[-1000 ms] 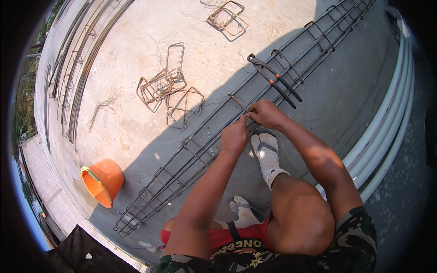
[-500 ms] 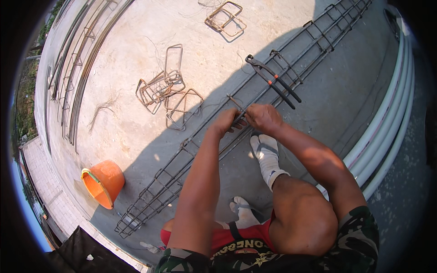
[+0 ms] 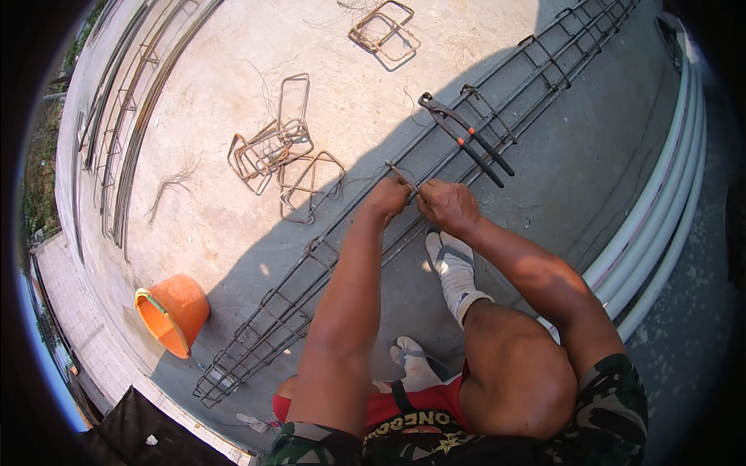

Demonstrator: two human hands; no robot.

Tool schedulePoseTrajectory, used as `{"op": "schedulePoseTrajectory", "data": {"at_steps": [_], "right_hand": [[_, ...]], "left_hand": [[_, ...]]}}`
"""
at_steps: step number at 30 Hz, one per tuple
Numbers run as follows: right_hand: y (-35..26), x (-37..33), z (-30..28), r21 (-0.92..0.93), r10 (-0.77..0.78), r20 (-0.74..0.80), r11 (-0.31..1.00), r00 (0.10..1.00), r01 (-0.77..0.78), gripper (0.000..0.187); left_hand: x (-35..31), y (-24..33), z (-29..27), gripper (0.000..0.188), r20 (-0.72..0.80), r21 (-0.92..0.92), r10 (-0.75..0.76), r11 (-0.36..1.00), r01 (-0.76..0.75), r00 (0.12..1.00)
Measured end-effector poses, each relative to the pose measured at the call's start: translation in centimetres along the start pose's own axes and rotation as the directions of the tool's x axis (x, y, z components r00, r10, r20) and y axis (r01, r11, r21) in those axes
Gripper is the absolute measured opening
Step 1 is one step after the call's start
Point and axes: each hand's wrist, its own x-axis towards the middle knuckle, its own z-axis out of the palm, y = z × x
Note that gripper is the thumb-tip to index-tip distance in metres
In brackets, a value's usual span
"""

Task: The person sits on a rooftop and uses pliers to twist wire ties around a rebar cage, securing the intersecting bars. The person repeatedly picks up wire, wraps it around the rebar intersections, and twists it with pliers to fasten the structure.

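Note:
A long rebar cage (image 3: 292, 301) runs diagonally from the lower left to the upper right, its bars joined by square stirrups. Both of my hands are at its middle, close together beside one stirrup (image 3: 399, 171). My left hand (image 3: 388, 197) is closed at the bars, its fingertips curled near that stirrup. Just to the right, my right hand (image 3: 448, 205) is closed against a long bar. Whatever is between the fingers of either hand is too small or hidden. Black pincers (image 3: 468, 141) with orange marks lie across the cage beyond my right hand.
Loose rusty stirrups (image 3: 272, 151) lie in a heap beyond the cage, with more stirrups (image 3: 385, 35) farther off. An orange bucket (image 3: 180, 311) lies tipped at the left. Long bars (image 3: 128, 147) lie far left; white pipes (image 3: 660, 210) curve along the right. My feet are close behind the cage.
My left hand has shifted slightly up toward the stirrup, and its fingers have drawn in from below the bar. The right hand stays closed at nearly the same spot. The pincers have not moved.

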Motion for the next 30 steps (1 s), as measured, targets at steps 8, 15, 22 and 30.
{"op": "schedulePoseTrajectory", "data": {"at_steps": [8, 15, 22, 30], "right_hand": [[0.5, -0.4, 0.3, 0.024, 0.041, -0.022, 0.999, 0.999, -0.04, 0.015], [-0.9, -1.3, 0.5, -0.011, 0.026, -0.048, 1.0, 0.999, -0.026, 0.022], [-0.9, -0.9, 0.1, 0.027, 0.039, 0.019, 0.999, 0.999, -0.039, 0.02], [-1.3, 0.4, -0.9, 0.287, 0.374, 0.12, 0.874, 0.92, -0.393, 0.014]], "left_hand": [[-4.4, 3.1, 1.2, 0.025, -0.18, 0.031, 0.008, 1.0, -0.002, 0.984], [-6.7, -1.6, 1.8, 0.044, -0.18, 0.372, 0.502, 0.831, -0.414, 0.846], [-5.4, -2.2, 1.4, 0.037, -0.218, 0.241, 0.51, 0.855, -0.46, 0.832], [-4.8, -2.7, 3.9, 0.026, -0.372, 0.396, 0.697, 0.716, -0.575, 0.612]]}}
